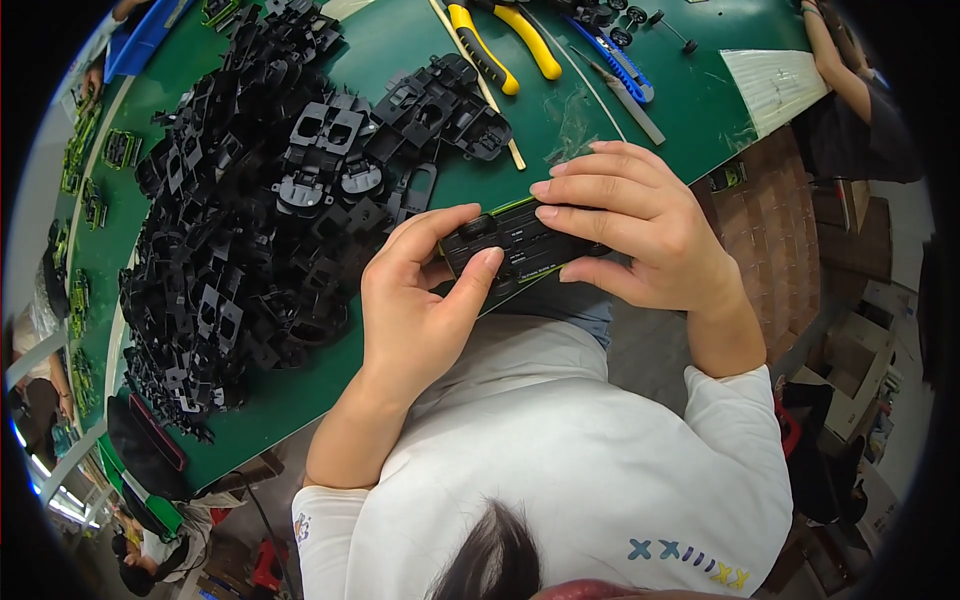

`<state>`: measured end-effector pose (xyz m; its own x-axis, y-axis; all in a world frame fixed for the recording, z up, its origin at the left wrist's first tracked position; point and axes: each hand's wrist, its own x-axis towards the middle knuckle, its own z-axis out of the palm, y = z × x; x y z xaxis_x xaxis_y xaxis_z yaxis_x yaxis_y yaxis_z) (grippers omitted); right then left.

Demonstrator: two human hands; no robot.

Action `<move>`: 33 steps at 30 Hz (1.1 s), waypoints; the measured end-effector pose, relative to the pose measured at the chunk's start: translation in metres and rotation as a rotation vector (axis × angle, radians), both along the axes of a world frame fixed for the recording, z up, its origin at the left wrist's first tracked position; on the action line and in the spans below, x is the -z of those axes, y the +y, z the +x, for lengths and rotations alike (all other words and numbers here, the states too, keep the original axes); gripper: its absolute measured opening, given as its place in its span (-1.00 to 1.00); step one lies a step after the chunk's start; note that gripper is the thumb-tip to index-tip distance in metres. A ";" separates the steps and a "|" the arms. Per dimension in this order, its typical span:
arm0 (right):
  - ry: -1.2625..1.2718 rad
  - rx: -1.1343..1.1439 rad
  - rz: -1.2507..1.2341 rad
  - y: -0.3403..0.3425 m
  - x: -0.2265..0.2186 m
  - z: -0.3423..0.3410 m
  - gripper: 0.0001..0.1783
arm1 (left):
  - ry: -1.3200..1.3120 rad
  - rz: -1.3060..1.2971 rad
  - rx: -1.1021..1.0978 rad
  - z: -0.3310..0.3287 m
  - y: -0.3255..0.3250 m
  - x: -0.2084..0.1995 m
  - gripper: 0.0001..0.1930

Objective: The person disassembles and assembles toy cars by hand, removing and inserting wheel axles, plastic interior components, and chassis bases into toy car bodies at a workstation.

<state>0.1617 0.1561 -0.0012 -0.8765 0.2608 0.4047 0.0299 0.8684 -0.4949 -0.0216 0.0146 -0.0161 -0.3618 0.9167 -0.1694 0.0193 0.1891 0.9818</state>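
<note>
Close to the near edge of the green table, both hands hold a toy car [530,245], its black underside facing up and bright green showing along its sides. My left hand [415,295] grips the left end, with the thumb on the underside by a dark wheel. Across the right end, my right hand [650,230] closes from above, its fingers covering that part of the car. To the left of the hands lies a large pile of black plastic car parts [225,215], with some lighter grey-lit pieces on top.
Beyond the hands lie yellow-handled pliers [525,40], a wooden stick [507,132], a blue utility knife [612,58] and several small wheels on axles [675,32]. Green toy cars [122,149] line the left side. Other people sit around; one person's arm [835,60] rests at the far right.
</note>
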 end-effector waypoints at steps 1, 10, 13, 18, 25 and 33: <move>-0.024 0.002 0.026 0.000 -0.001 0.000 -0.46 | 0.004 0.002 -0.002 0.000 0.000 0.000 -0.67; -0.114 0.014 0.067 0.001 0.002 0.000 -0.37 | 0.016 0.009 0.004 0.000 0.001 0.000 -0.66; -0.159 0.016 0.119 0.001 0.002 -0.003 -0.37 | -0.015 0.003 -0.006 -0.001 0.002 -0.002 -0.64; -0.117 0.023 0.092 0.002 0.008 -0.002 -0.38 | -0.012 0.030 -0.009 0.000 0.003 -0.001 -0.60; 0.003 0.094 -0.043 0.010 0.011 0.003 -0.20 | -0.047 -0.053 0.008 -0.002 0.008 -0.009 -0.60; -0.060 0.238 -0.308 0.005 0.021 0.037 -0.06 | -0.011 -0.091 0.041 -0.005 0.008 -0.010 -0.60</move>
<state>0.1987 0.1611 -0.0222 -0.7964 0.5610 0.2261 0.2492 0.6450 -0.7224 -0.0267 0.0229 -0.0057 -0.3224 0.9112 -0.2565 0.0185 0.2770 0.9607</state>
